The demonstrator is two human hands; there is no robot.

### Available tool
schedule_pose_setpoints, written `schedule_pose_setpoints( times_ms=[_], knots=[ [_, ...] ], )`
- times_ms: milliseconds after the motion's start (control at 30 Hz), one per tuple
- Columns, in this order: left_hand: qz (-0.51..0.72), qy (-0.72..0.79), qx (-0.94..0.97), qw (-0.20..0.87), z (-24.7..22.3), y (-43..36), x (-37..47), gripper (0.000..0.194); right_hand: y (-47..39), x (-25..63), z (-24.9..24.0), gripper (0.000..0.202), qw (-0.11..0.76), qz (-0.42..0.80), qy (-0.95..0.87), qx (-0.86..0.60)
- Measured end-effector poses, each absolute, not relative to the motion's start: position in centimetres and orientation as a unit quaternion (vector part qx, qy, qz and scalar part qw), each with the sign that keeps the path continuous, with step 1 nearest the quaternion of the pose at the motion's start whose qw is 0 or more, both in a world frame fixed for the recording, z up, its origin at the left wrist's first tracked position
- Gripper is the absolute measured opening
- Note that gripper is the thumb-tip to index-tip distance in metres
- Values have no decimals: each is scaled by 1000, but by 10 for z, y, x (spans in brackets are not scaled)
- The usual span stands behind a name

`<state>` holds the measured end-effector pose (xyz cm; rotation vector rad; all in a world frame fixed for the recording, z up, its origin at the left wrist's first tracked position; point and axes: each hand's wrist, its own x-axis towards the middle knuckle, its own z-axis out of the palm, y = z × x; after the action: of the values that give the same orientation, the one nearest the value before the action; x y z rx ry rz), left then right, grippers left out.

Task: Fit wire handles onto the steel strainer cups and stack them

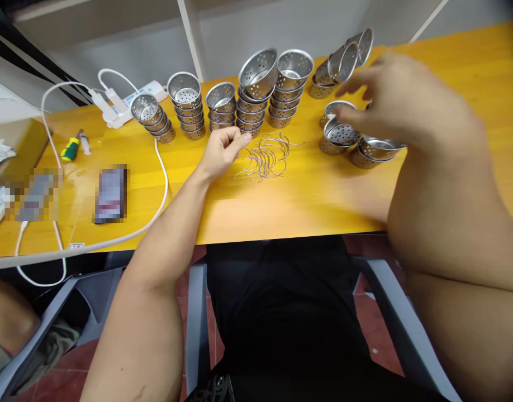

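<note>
My left hand (pixel 223 151) is closed with its thumb laid on top; whatever may be inside the fingers is hidden. Just right of it, a loose heap of thin curved metal wires (pixel 265 159) lies on the yellow table. My right hand (pixel 401 97), blurred, hovers over the perforated metal cups on the right with its fingers apart and nothing visible between them. Beneath and beside it are a tilted perforated cup (pixel 340 133) and another cup (pixel 380 146), partly covered by the hand. A leaning stack of cups (pixel 326 72) stands beyond the fingers.
Several stacks of perforated cups (pixel 189 114) line the table's back. At left are a power strip (pixel 122 111), a white cable (pixel 166 178), a green-and-yellow screwdriver (pixel 71 148) and a blurred-out phone (pixel 109 194). Another person's leg (pixel 9 310) shows at lower left.
</note>
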<state>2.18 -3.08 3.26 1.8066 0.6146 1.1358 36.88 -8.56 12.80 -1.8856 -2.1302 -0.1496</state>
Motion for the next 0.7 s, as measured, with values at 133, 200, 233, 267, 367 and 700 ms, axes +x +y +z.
schedule_pose_setpoints(
  times_ms=[133,200,233,267,367,700],
  knots=[
    [453,244,744,426,33,-32,23,90,-79,375,118,21,-104,-3,-744,-660],
    [451,243,746,425,33,-32,23,89,-76,373,114,23,-115,3,-756,-644],
    [449,244,747,425,33,-32,22,88,-76,372,114,25,-108,-6,-759,-643],
    [446,245,748,426,33,-32,22,88,-77,371,115,24,-94,-15,-761,-642],
    [440,256,746,429,30,-33,20,83,-88,364,129,14,-7,-22,-772,-635],
    [404,179,764,470,5,-24,27,100,-101,283,123,12,193,160,-914,-319]
  ],
)
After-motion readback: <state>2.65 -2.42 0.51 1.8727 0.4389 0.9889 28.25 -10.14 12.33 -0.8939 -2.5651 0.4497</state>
